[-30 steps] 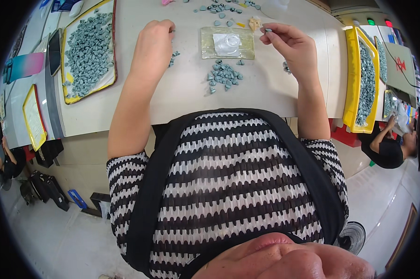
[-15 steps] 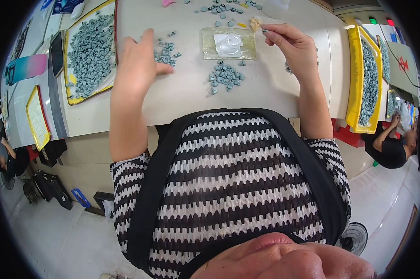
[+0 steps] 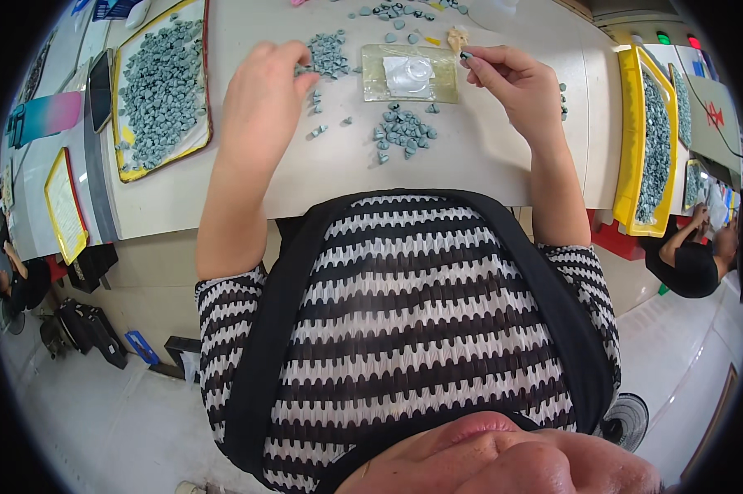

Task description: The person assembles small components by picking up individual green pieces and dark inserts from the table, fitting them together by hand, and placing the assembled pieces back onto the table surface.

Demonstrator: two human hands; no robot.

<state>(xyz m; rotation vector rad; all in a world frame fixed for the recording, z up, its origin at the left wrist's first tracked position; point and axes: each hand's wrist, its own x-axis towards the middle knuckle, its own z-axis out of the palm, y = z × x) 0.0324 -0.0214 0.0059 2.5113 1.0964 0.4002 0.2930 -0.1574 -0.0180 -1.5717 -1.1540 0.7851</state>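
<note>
My right hand pinches a small grey-green stone-like piece with a dark face between thumb and forefinger. It is just right of a clear, yellowish block bearing a white square with a round clear disc. My left hand is low over the table with bent fingers, thumb and forefinger apart, beside a loose pile of such pieces. A few stray pieces lie by the left hand's thumb side. Another small heap sits in front of the block.
A yellow-rimmed tray full of pieces lies at the left, beside a phone. At the right stands a yellow bin of pieces. More pieces and a tan lump lie behind the block. A co-worker sits far right.
My left hand has moved right and its fingers have curled in. The pile beside it now lies farther back and right, with strays left in front. My right hand still holds its piece.
</note>
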